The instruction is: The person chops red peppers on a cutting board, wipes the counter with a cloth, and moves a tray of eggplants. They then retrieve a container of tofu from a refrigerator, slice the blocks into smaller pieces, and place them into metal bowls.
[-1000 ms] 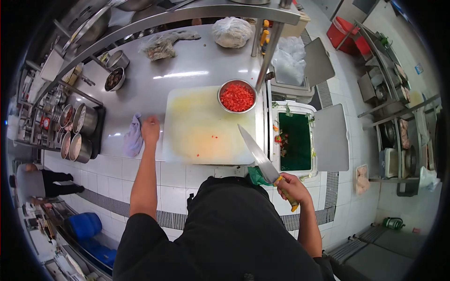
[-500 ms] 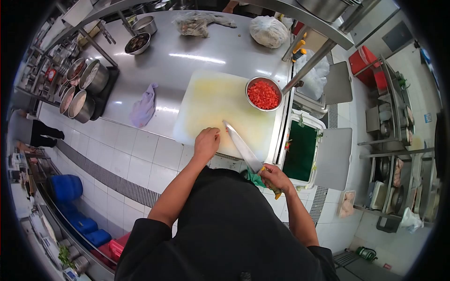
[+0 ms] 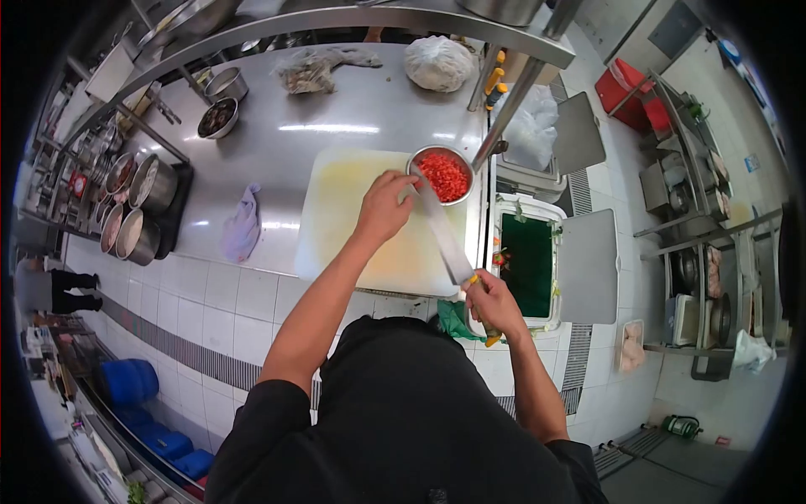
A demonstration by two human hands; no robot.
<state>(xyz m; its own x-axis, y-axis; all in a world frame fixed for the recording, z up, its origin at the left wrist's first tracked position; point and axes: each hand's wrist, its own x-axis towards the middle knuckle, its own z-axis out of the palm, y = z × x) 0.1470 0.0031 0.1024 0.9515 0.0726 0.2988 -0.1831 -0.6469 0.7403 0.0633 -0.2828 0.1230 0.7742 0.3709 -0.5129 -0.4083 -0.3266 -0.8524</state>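
Note:
My right hand [image 3: 494, 304] is wrapped around the yellow-marked handle of a large chef's knife [image 3: 445, 237]. The broad blade points away from me, its tip over the near-left rim of a metal bowl [image 3: 461, 199]. Finely diced red pieces [image 3: 445, 174], perhaps pepper or tomato, fill the bowl. My left hand [image 3: 386, 206] is beside the blade tip and the bowl's left rim, finger and thumb apart; whether a fingertip touches the blade I cannot make out. Beneath both lies a white cutting board [image 3: 336, 223] with yellowish stains.
A lilac cloth [image 3: 242, 227] lies left on the steel table [image 3: 277, 164]. Bagged items, including a round white bundle [image 3: 438, 63], sit at the back. A shelf post [image 3: 508, 113] rises right of the bowl. An open bin [image 3: 527, 265] with dark green inside stands right.
My left hand has moved forward from the board's near edge to the bowl. The knife has moved forward too, its tip now at the bowl's rim. The view has shifted.

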